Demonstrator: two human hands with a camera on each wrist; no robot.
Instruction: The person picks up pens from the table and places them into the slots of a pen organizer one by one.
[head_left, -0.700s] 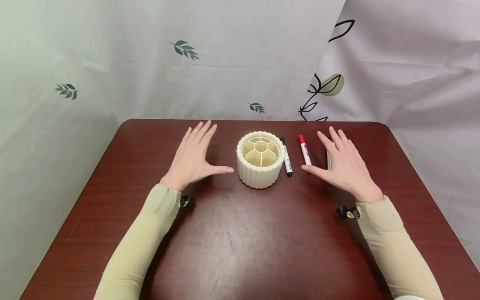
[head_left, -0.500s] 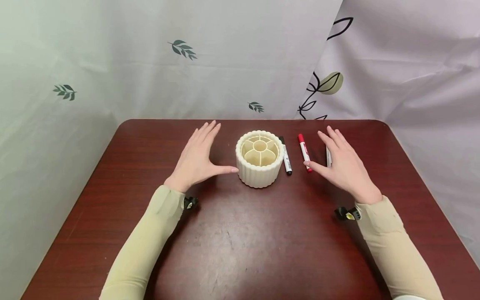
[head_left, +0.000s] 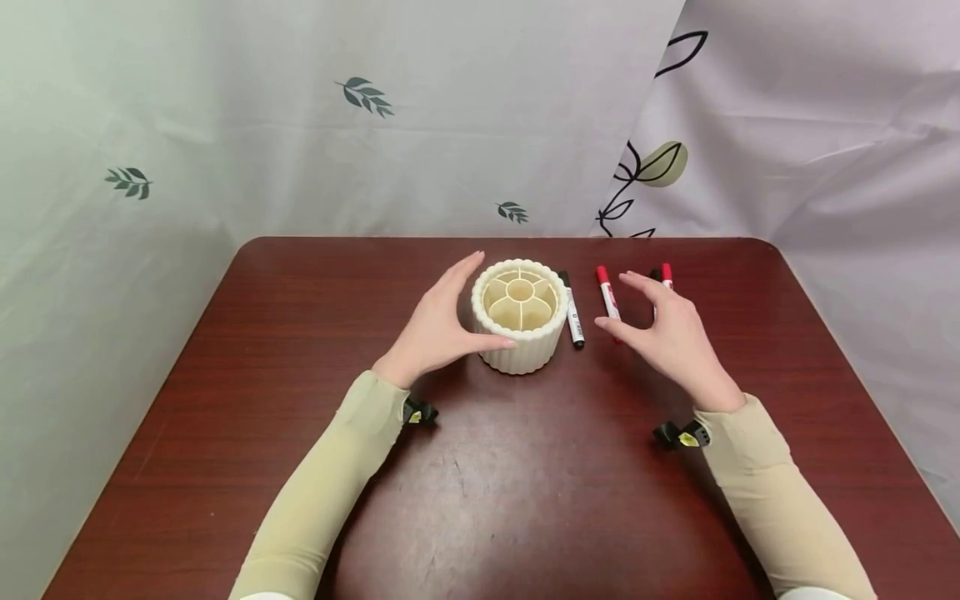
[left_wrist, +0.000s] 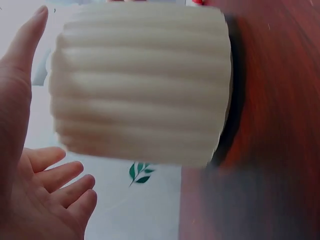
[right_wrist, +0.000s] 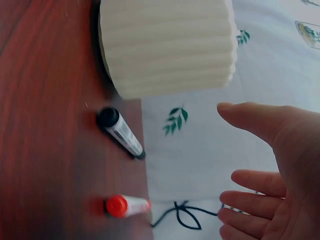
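A cream, ribbed round pen holder (head_left: 525,358) with several inner compartments stands upright on the table. Around its left side reaches my left hand (head_left: 437,333), thumb extended across the front and fingers behind; in the left wrist view, the hand (left_wrist: 50,185) appears apart from the ribbed wall (left_wrist: 145,85). My right hand (head_left: 678,343) hovers to the right, over the markers, with thumb and fingers spread and nothing between them. Beside the holder lies a black-capped marker (head_left: 575,323), and right of that a red marker (head_left: 606,290), its near end partly covered by my right thumb.
Behind the right hand show a red cap (head_left: 667,272) and a dark cap (head_left: 656,273) of more markers, mostly hidden. The dark red wooden table (head_left: 480,500) ends at the back against a pale leaf-patterned curtain (head_left: 450,150).
My left hand has moved right, from beside the pen holder to around its left side. The right hand has shifted slightly left with its fingers bending more, uncovering the caps behind it.
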